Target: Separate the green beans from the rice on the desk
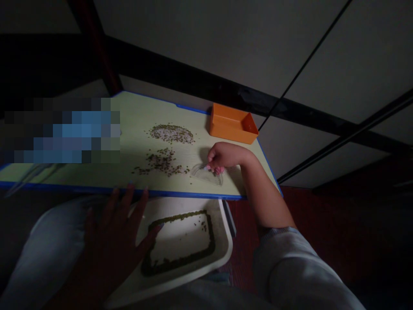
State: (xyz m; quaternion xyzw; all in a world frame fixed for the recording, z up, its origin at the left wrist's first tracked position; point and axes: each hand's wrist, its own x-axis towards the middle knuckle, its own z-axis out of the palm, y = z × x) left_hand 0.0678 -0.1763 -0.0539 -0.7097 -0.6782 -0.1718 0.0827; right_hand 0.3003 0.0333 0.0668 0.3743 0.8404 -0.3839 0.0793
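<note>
My right hand (227,155) is closed over the table top, pinching a clear, half-round protractor (206,174) near its pink part. The protractor rests flat or nearly flat on the pale yellow board (129,125). Left of it lies a loose patch of small dark green beans (161,162). Behind that, a denser heap (171,133) mixes white grains with green ones. My left hand (119,228) is spread open, fingers apart, above a white basin (226,241). Green beans (211,232) line the edges of the basin's floor, with a few scattered inside.
An orange open box (234,133) stands at the board's back right corner. The board has a blue rim (193,194). A blurred-out blue area (80,133) covers its left side, with thin pale strips (29,176) below. Light panels (306,146) rise behind; the floor is reddish.
</note>
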